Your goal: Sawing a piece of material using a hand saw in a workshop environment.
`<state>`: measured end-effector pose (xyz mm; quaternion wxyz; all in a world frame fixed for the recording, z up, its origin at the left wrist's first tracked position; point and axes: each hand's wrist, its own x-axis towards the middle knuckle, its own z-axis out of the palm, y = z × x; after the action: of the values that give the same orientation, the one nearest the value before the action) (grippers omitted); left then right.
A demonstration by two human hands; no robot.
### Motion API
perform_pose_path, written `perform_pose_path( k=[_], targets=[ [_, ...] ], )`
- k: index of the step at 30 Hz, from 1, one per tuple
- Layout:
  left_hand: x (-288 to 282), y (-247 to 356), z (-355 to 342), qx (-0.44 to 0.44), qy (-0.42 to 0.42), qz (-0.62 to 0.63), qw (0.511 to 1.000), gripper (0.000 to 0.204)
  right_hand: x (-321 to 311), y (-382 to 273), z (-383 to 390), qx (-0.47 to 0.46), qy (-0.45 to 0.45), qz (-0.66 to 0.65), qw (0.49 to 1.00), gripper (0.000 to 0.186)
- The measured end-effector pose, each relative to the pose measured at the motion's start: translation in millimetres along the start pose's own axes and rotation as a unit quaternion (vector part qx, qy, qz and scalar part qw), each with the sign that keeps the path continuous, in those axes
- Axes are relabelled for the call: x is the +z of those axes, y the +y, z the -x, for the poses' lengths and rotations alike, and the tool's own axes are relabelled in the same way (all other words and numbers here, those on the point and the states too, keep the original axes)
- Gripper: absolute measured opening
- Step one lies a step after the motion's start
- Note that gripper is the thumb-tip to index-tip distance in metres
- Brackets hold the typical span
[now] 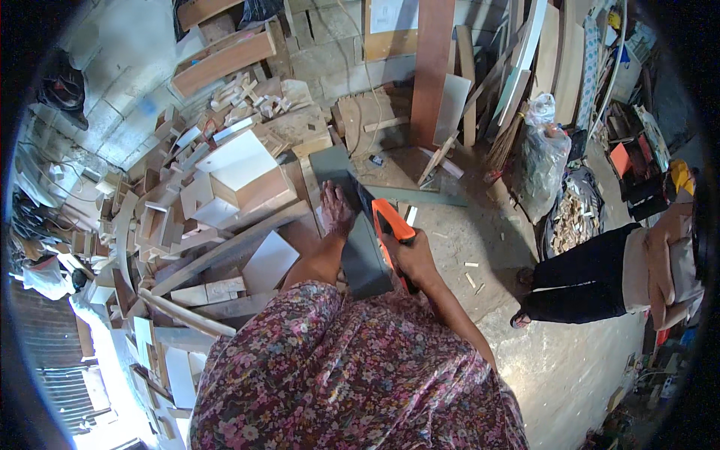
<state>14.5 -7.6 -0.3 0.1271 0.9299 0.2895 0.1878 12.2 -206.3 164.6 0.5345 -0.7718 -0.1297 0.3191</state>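
Observation:
A long grey board lies lengthwise in front of me. My left hand rests on its left part, fingers stretched out and pressing nothing but the board. My right hand is wrapped round the handle of a hand saw with an orange and black grip. The saw's dark blade points away from me along the board's right side. Whether its teeth are in the board I cannot tell. What holds the board up is mostly hidden.
Wood offcuts and a white-faced box crowd the left. Tall planks lean on the back wall. A filled plastic bag and a sack of wood scraps stand right. Another person in dark trousers stands nearby.

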Motion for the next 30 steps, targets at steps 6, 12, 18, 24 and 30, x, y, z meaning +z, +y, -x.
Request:
perform_pose_path(
  k=[6,12,18,24,30],
  targets=[
    [8.5,-0.1,3.0,0.027,0.022,-0.018,0.999,0.04,38.0,42.8,-56.6,-0.073,0.087,-0.001,0.994,0.028],
    [-9.8,11.6,4.4,-0.026,-0.032,-0.007,0.999,0.039,34.3,53.4,-66.6,-0.072,0.044,-0.024,0.996,0.031],
    [15.1,-4.3,8.8,0.011,0.008,-0.017,1.0,0.038,22.0,4.9,-21.5,0.027,0.017,-0.095,0.995,0.022],
    [0.1,-1.2,3.7,0.009,0.031,-0.018,0.999,0.037,23.4,14.5,0.2,0.028,-0.002,-0.106,0.994,0.015],
    [0.7,11.1,3.8,0.022,0.015,-0.026,0.999,0.041,47.4,38.9,-26.5,-0.065,0.042,-0.129,0.989,0.018]
  ],
)
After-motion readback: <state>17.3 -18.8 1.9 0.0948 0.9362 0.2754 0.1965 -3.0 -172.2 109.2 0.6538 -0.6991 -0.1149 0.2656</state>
